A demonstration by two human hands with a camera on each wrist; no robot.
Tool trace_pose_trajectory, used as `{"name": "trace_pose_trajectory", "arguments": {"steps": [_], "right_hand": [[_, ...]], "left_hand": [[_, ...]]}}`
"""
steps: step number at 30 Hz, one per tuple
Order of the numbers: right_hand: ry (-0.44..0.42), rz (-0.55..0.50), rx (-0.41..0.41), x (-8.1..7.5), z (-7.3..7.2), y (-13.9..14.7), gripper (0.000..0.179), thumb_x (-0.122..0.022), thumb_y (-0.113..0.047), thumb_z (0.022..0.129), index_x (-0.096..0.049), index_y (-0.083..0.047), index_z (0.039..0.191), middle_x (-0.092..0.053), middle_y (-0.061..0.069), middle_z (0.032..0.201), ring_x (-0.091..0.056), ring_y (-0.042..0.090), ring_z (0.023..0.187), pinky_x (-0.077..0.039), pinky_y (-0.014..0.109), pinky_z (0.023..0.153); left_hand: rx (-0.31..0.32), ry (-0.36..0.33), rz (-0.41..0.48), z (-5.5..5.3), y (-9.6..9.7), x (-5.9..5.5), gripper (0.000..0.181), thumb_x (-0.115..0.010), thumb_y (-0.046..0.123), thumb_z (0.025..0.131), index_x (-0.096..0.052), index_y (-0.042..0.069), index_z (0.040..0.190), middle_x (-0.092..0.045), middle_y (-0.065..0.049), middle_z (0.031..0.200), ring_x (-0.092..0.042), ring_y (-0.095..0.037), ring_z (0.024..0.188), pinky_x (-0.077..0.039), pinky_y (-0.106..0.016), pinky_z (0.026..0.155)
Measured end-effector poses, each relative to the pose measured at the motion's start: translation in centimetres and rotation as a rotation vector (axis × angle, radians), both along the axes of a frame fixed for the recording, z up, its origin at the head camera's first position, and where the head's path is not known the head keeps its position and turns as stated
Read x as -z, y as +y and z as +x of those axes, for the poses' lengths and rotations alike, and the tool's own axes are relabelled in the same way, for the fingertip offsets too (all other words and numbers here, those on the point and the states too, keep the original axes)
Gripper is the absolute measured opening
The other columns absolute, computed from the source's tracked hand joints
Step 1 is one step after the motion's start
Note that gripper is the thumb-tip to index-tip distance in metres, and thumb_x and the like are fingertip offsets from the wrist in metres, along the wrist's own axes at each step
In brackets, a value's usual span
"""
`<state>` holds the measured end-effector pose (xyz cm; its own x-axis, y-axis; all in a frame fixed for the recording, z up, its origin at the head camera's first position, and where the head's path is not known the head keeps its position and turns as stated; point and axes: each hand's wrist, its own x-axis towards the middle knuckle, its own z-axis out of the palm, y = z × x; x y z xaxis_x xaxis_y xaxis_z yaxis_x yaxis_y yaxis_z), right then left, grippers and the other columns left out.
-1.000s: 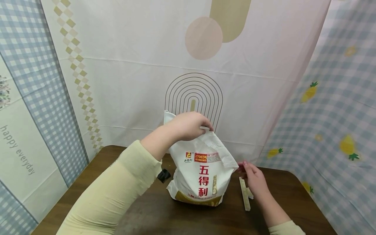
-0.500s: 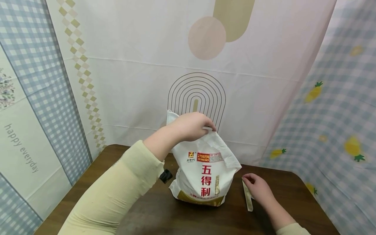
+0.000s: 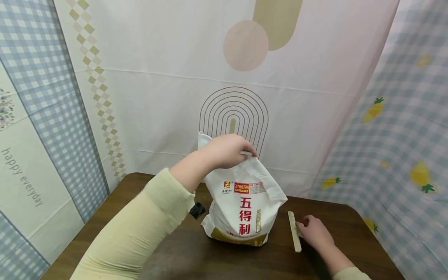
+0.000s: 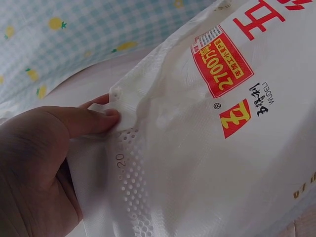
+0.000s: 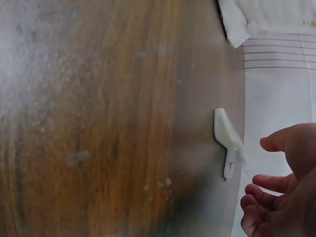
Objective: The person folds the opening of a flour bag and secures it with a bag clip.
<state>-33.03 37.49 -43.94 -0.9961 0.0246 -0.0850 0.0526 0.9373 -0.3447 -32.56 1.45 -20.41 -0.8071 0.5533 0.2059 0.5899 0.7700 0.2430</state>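
From the head view, the flour bag (image 3: pixel 243 202) stands upright on the brown table (image 3: pixel 182 252), steadied by the left hand (image 3: pixel 225 149) pinching its folded top, while the right hand (image 3: pixel 315 233) rests beside the bag on the table, touching a pale sealing strip (image 3: pixel 294 231). At the left wrist, thumb and fingers (image 4: pixel 84 121) clamp the bag's perforated top edge; its contents stay hidden. At the right wrist, the right hand's fingers (image 5: pixel 279 143) hang loosely curled, holding nothing, near a small white clip (image 5: pixel 228 138).

1. A makeshift home corner, screened off by hung cloths rather than walls.
2. A patterned backdrop (image 3: pixel 210 77) with arches and circles hangs behind the far edge of the table.
3. A checked cloth (image 3: pixel 402 136) printed with pineapples hangs on the right.
4. A dark wooden table (image 3: pixel 196 260) with rounded corners carries a household flour bag (image 3: pixel 245 210).
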Motion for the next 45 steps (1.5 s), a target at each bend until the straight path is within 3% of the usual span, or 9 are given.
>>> {"name": "trace_pose_trajectory", "arguments": {"steps": [7,13,26,34,40,42,45], "right_hand": [[-0.025,0.027,0.014,0.4,0.3,0.7,0.047,-0.054,-0.037,0.098,-0.06,0.009,0.103,-0.065,0.025,0.101,-0.063,0.037,0.091,-0.05,0.052,0.077],[-0.026,0.014,-0.005,0.6,0.6,0.9,0.037,-0.054,-0.034,0.097,-0.057,0.002,0.089,-0.062,0.011,0.085,-0.058,0.024,0.077,-0.048,0.042,0.068],[0.081,-0.03,-0.049,1.2,1.3,0.1,0.028,-0.056,-0.027,0.098,-0.048,-0.007,0.079,-0.052,0.003,0.073,-0.052,0.021,0.069,-0.042,0.037,0.064],[0.064,-0.072,-0.025,1.1,1.4,0.0,0.026,-0.056,-0.026,0.098,-0.053,-0.001,0.092,-0.059,0.006,0.08,-0.058,0.025,0.079,-0.046,0.043,0.072],[0.028,-0.128,0.006,1.1,1.3,0.2,0.046,-0.056,-0.03,0.097,-0.057,0.014,0.109,-0.065,0.025,0.101,-0.062,0.038,0.096,-0.048,0.052,0.082],[0.005,-0.166,0.03,1.1,1.4,0.3,0.048,-0.055,-0.031,0.098,-0.06,0.015,0.111,-0.065,0.024,0.099,-0.062,0.035,0.089,-0.05,0.047,0.076],[-0.028,-0.25,0.072,1.1,1.6,0.4,0.046,-0.055,-0.03,0.098,-0.063,0.014,0.109,-0.065,0.015,0.082,-0.059,0.024,0.07,-0.049,0.037,0.06]], "left_hand": [[-0.007,0.003,-0.005,0.2,0.0,-0.1,0.024,-0.057,0.023,0.101,-0.072,0.03,0.119,-0.065,0.011,0.127,-0.056,-0.01,0.123,-0.044,-0.033,0.104],[-0.003,0.002,-0.012,0.4,0.0,-0.2,0.024,-0.057,0.024,0.101,-0.072,0.03,0.119,-0.065,0.011,0.127,-0.056,-0.011,0.123,-0.044,-0.034,0.103],[0.0,0.001,-0.007,0.8,-0.3,0.1,0.024,-0.057,0.023,0.101,-0.073,0.03,0.119,-0.066,0.011,0.126,-0.057,-0.01,0.122,-0.044,-0.033,0.103],[0.006,0.001,-0.007,1.0,-0.4,0.2,0.024,-0.057,0.023,0.101,-0.073,0.029,0.118,-0.066,0.012,0.125,-0.057,-0.009,0.122,-0.044,-0.033,0.103],[0.002,0.007,-0.008,1.2,-0.4,0.1,0.025,-0.058,0.021,0.1,-0.073,0.029,0.118,-0.066,0.011,0.125,-0.057,-0.009,0.122,-0.044,-0.034,0.103],[0.002,0.009,-0.01,1.2,-0.4,0.1,0.025,-0.058,0.021,0.1,-0.073,0.029,0.118,-0.066,0.012,0.125,-0.057,-0.009,0.122,-0.045,-0.034,0.102],[0.007,0.01,-0.011,1.3,-0.4,0.2,0.025,-0.058,0.021,0.1,-0.073,0.029,0.118,-0.066,0.012,0.125,-0.057,-0.009,0.121,-0.045,-0.034,0.102]]}}
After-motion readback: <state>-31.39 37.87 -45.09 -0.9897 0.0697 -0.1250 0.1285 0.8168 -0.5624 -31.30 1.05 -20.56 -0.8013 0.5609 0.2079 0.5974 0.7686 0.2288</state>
